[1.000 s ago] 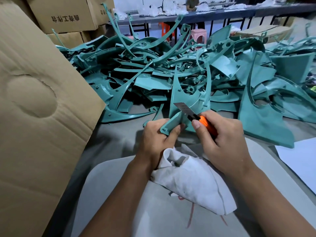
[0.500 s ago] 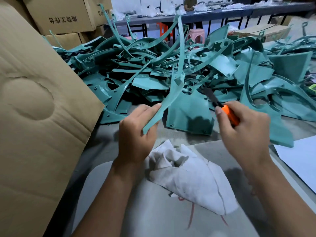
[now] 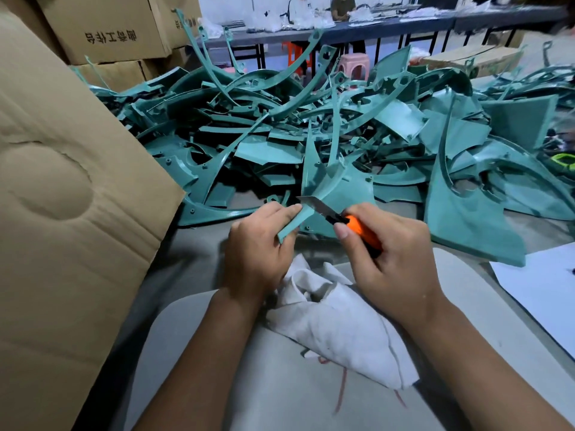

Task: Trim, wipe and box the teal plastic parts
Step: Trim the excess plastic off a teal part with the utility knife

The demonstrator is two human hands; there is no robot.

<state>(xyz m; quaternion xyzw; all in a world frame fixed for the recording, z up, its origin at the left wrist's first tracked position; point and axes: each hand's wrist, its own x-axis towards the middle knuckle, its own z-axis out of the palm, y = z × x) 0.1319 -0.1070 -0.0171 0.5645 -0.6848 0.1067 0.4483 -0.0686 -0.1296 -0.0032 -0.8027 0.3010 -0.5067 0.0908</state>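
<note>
My left hand grips the lower end of a teal plastic part, a curved fin that rises toward the pile. My right hand holds an orange utility knife, its blade laid against the part's edge just beside my left thumb. A white cloth lies crumpled on the table under both wrists. Behind the hands, a large heap of teal parts covers the table.
A big open cardboard box flap stands along the left. Stacked cartons sit at the back left. A white sheet lies at the right edge. A grey board lies under the cloth. People work at a far bench.
Half a second ago the hands were apart, part lifted high and the knife held off to the right. Now the part is lowered and the blade is back on its edge.
</note>
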